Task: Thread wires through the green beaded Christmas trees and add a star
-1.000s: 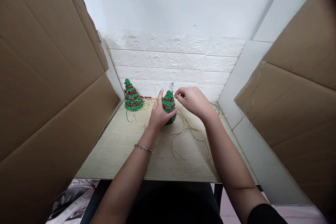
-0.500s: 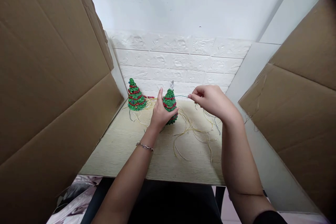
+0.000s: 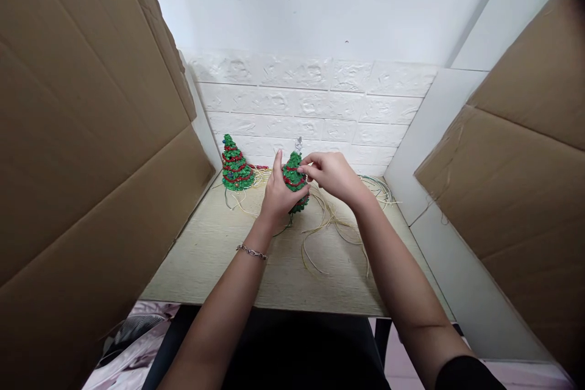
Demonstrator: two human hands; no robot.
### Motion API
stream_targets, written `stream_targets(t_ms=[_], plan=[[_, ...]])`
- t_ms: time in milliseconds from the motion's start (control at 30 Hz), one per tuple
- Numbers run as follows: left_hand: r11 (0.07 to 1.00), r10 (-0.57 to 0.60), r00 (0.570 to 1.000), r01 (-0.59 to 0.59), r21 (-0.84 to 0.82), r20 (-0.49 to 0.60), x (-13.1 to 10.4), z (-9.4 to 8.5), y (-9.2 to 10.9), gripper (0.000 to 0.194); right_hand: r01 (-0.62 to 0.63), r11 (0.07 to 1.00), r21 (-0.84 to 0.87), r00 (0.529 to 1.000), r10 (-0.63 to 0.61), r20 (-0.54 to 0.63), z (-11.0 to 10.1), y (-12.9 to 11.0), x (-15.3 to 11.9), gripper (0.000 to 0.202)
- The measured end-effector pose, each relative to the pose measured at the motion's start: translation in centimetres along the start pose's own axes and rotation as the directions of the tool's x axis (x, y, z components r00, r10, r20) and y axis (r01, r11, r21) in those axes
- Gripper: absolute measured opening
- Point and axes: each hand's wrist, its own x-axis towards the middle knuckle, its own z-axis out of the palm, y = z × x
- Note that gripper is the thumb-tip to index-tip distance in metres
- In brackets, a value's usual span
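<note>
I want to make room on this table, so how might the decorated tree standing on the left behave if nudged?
The tree would probably slide before tipping, since its base is much wider than its top. Its ruffled surface looks grippy rather than slippery. The pale cords beside it might snag and drag along.

There are two small trees: the left tree [image 3: 237, 169] and the middle tree [image 3: 294, 176]. One silver topper [image 3: 298, 145] shows at the center. Two hands are in view, the left hand [image 3: 278, 196] and the right hand [image 3: 332, 175], with one bracelet [image 3: 251, 251]. Two cardboard walls, left wall [image 3: 91, 116] and right wall [image 3: 512, 152], flank one tabletop [image 3: 219, 262]. Cords [image 3: 326, 216] are several, too tangled to count.
</note>
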Motion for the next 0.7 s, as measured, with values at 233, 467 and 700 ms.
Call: stream_targets(t_ms=[233, 467, 700], plan=[[1.0, 0.003, 1.0, -0.003, 0.01, -0.007, 0.2, -0.2, -0.1, 0.102, 0.029, 0.99, 0.136, 0.997, -0.038, 0.06, -0.5, 0.5, -0.1, 0.026], [0.999, 0.027, 1.0, -0.027, 0.021, -0.004, 0.1, 0.1, -0.4, 0.103, -0.041, 0.981, 0.189, 0.999, 0.04, 0.011, -0.2, 1.2, 0.4, 0.026], [0.996, 0.044, 0.999, -0.044, 0.072, 0.0, 0.0, 0.3, -0.6, 0.104, -0.151, 0.971, 0.183, 0.986, 0.134, 0.101, 0.3, 1.8, 0.4, 0.028]])
